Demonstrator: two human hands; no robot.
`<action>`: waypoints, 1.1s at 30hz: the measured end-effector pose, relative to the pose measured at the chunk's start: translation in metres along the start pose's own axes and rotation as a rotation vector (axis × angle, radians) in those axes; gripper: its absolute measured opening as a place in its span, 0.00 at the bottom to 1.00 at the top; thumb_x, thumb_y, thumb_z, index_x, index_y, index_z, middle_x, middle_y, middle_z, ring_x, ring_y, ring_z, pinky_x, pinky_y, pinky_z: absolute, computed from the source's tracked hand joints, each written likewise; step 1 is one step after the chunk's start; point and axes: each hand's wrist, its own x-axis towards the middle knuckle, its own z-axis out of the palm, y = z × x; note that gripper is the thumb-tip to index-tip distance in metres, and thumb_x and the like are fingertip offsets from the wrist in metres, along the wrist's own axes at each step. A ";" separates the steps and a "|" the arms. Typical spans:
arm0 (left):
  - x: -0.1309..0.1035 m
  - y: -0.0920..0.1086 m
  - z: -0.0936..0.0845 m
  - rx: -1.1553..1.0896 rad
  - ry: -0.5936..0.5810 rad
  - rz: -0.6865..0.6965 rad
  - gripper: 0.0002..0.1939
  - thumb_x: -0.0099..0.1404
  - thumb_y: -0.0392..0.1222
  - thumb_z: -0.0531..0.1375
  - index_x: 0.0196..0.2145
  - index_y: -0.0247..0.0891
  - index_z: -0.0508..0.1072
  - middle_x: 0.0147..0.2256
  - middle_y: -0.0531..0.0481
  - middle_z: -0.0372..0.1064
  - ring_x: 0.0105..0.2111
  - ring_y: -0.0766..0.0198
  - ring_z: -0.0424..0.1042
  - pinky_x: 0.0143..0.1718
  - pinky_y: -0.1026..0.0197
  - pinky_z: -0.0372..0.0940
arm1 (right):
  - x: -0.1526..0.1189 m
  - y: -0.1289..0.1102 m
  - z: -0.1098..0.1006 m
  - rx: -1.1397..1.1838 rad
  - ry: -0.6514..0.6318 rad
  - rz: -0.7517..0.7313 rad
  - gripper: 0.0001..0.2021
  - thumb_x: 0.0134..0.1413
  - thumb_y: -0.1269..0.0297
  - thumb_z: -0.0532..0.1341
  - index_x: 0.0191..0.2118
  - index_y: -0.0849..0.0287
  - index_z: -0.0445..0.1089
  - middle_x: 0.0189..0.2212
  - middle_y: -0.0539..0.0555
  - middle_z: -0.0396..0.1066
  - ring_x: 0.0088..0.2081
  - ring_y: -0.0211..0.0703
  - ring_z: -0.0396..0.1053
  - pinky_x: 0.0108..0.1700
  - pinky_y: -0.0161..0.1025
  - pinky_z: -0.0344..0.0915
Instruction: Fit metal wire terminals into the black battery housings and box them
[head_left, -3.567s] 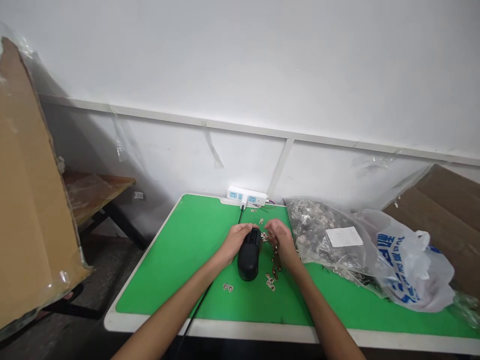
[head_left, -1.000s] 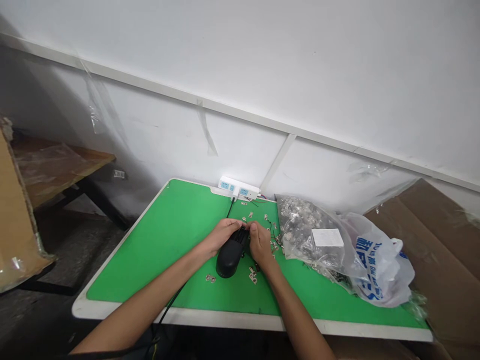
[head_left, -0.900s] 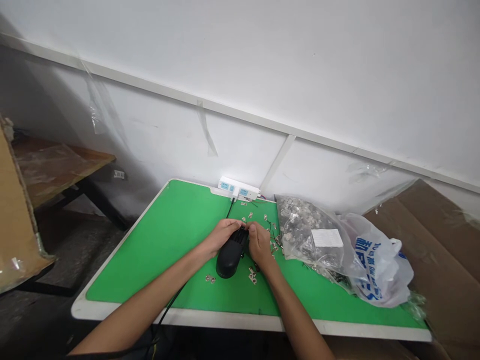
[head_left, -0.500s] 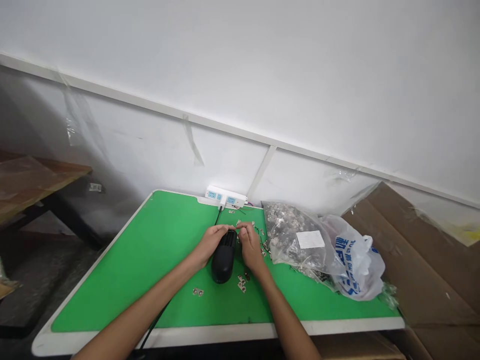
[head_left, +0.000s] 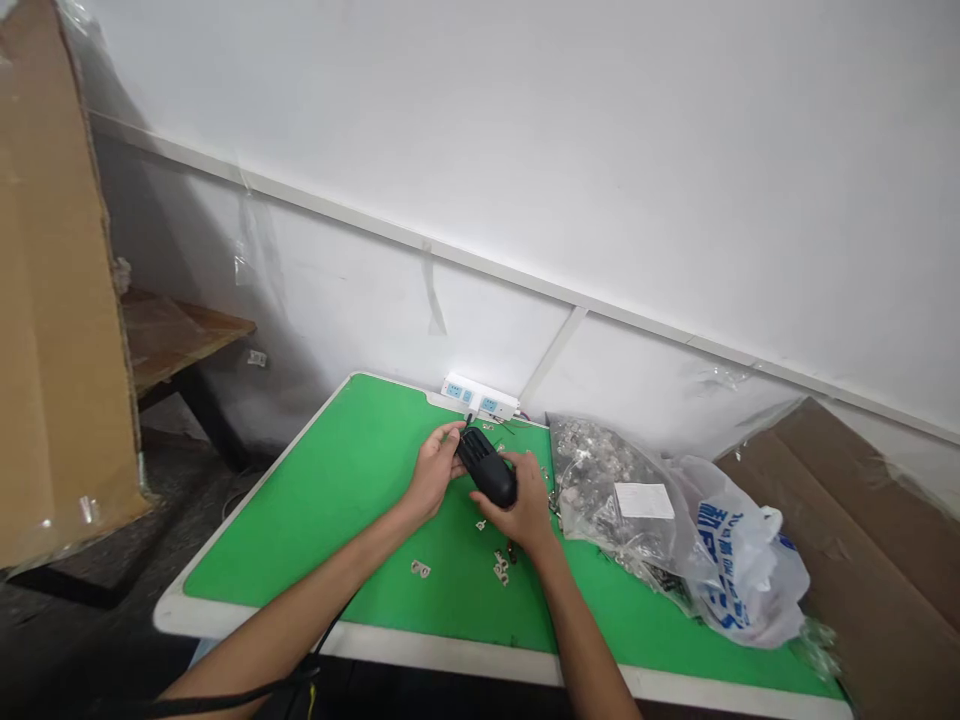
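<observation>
A rounded black device [head_left: 487, 468] with slots at its far end is tilted above the green tabletop [head_left: 315, 490]. My right hand [head_left: 523, 500] is wrapped round its near, rounded end. At its far left end, my left hand [head_left: 437, 466] has its fingers closed against the slotted part; whether they also pinch something small cannot be made out. Small metal pieces [head_left: 501, 568] lie on the table below my right hand, and a pair of them [head_left: 420, 568] lies further left.
A white power strip [head_left: 480, 395] with a plug in it stands against the wall. On the right are a clear bag of metal parts [head_left: 592, 480], a white plastic bag [head_left: 750, 560] and brown cardboard [head_left: 862, 530]. More cardboard [head_left: 60, 300] stands at the left.
The black device has been lifted and turned, its near end now pointing right. My right hand has moved from its far end to its near end. The view has shifted left.
</observation>
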 end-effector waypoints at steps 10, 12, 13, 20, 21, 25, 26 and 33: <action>-0.014 0.010 0.001 0.226 -0.457 0.016 0.35 0.59 0.66 0.70 0.53 0.38 0.74 0.32 0.48 0.78 0.27 0.60 0.78 0.27 0.62 0.70 | 0.000 0.020 -0.022 0.203 0.174 -0.022 0.28 0.67 0.35 0.50 0.46 0.55 0.72 0.38 0.57 0.67 0.40 0.54 0.68 0.40 0.50 0.66; -0.014 0.011 0.000 0.227 -0.511 -0.016 0.35 0.60 0.67 0.68 0.52 0.36 0.74 0.29 0.48 0.78 0.24 0.61 0.76 0.26 0.62 0.69 | 0.000 0.023 -0.023 0.195 0.141 -0.034 0.28 0.66 0.35 0.51 0.47 0.55 0.72 0.38 0.57 0.68 0.40 0.54 0.68 0.41 0.50 0.66; -0.015 0.011 0.001 0.201 -0.509 -0.013 0.35 0.61 0.66 0.68 0.53 0.36 0.73 0.29 0.48 0.77 0.23 0.62 0.76 0.27 0.61 0.70 | 0.000 0.023 -0.022 0.190 0.129 -0.029 0.28 0.67 0.35 0.51 0.48 0.55 0.72 0.39 0.57 0.69 0.41 0.54 0.68 0.42 0.50 0.66; -0.022 0.017 0.003 0.137 -0.442 0.139 0.36 0.58 0.62 0.74 0.52 0.39 0.65 0.36 0.46 0.80 0.30 0.58 0.81 0.33 0.61 0.71 | 0.003 0.021 0.002 0.391 0.259 0.435 0.25 0.69 0.40 0.49 0.52 0.56 0.67 0.36 0.52 0.66 0.35 0.47 0.67 0.39 0.44 0.66; -0.022 0.016 0.002 0.151 -0.431 0.174 0.36 0.57 0.61 0.75 0.51 0.40 0.64 0.38 0.45 0.81 0.32 0.58 0.82 0.35 0.61 0.72 | 0.003 0.022 0.005 0.456 0.277 0.522 0.23 0.69 0.42 0.49 0.52 0.55 0.66 0.33 0.49 0.64 0.32 0.45 0.65 0.36 0.43 0.65; -0.021 0.008 -0.003 0.278 -0.363 0.336 0.36 0.55 0.55 0.77 0.51 0.40 0.64 0.43 0.43 0.82 0.39 0.56 0.82 0.43 0.57 0.74 | 0.006 0.027 0.012 0.632 0.338 0.648 0.16 0.63 0.50 0.54 0.51 0.53 0.63 0.31 0.45 0.61 0.29 0.41 0.63 0.34 0.40 0.65; -0.020 0.005 -0.005 0.316 -0.345 0.371 0.36 0.55 0.54 0.77 0.51 0.40 0.64 0.42 0.43 0.82 0.40 0.56 0.82 0.43 0.56 0.74 | 0.006 0.028 0.013 0.654 0.351 0.640 0.15 0.61 0.53 0.55 0.51 0.52 0.62 0.33 0.46 0.62 0.30 0.41 0.64 0.36 0.40 0.67; -0.018 -0.003 -0.005 0.351 -0.310 0.417 0.36 0.54 0.52 0.77 0.51 0.40 0.62 0.41 0.42 0.82 0.40 0.55 0.83 0.44 0.53 0.76 | 0.007 0.023 0.014 0.685 0.329 0.597 0.12 0.59 0.58 0.57 0.47 0.52 0.62 0.36 0.49 0.67 0.35 0.42 0.69 0.41 0.43 0.70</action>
